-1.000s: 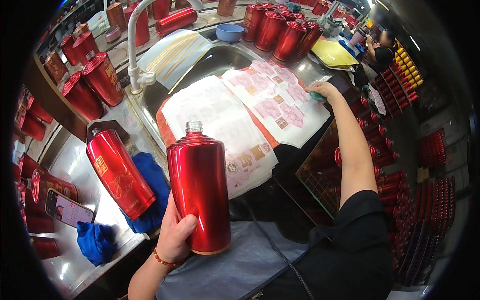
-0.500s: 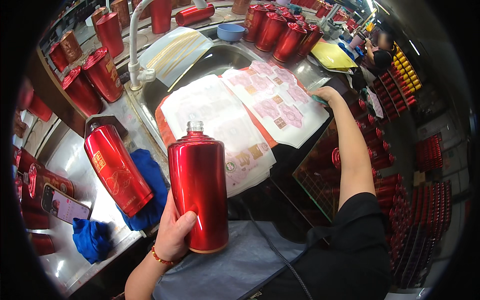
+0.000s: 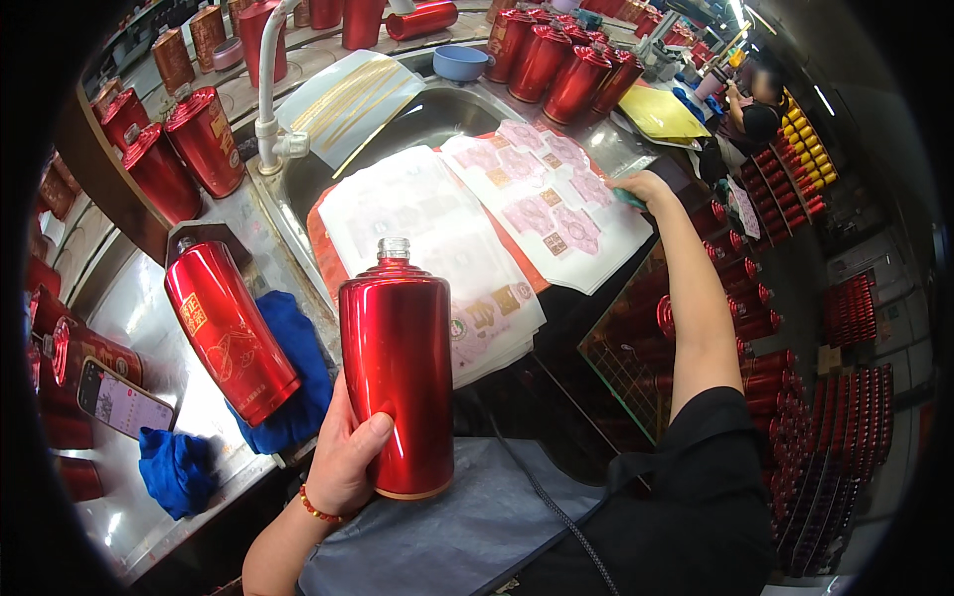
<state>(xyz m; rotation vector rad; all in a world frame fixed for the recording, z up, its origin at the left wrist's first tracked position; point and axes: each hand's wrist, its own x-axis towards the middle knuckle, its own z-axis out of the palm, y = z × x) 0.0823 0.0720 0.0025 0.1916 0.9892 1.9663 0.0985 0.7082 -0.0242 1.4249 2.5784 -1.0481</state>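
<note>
A glossy red bottle (image 3: 396,382) with a bare glass neck stands upright in my left hand (image 3: 348,447), whose fingers and thumb wrap its lower part above my lap. My right hand (image 3: 648,189) is closed on a small green thing (image 3: 628,198), mostly hidden by the fingers, at the right edge of a sheet of pink and gold decals (image 3: 542,199). Left of that sheet is a stack of white decal sheets (image 3: 397,214), overlapping an orange-red sheet beneath. A decorated red bottle (image 3: 231,333) with gold markings leans on a blue cloth (image 3: 293,343) to the left.
Behind the sheets is a metal sink (image 3: 437,114) with a white tap (image 3: 268,139) and a blue bowl (image 3: 460,64). Red bottles (image 3: 576,79) crowd the back. A phone (image 3: 124,397) lies at the left beside a crumpled blue cloth (image 3: 177,472). Another person (image 3: 760,114) sits at the far right.
Both hands keep nearly the same place, the left still holding the red bottle. Bottles along the curved track at the back left have shifted to the right. The phone's screen picture differs.
</note>
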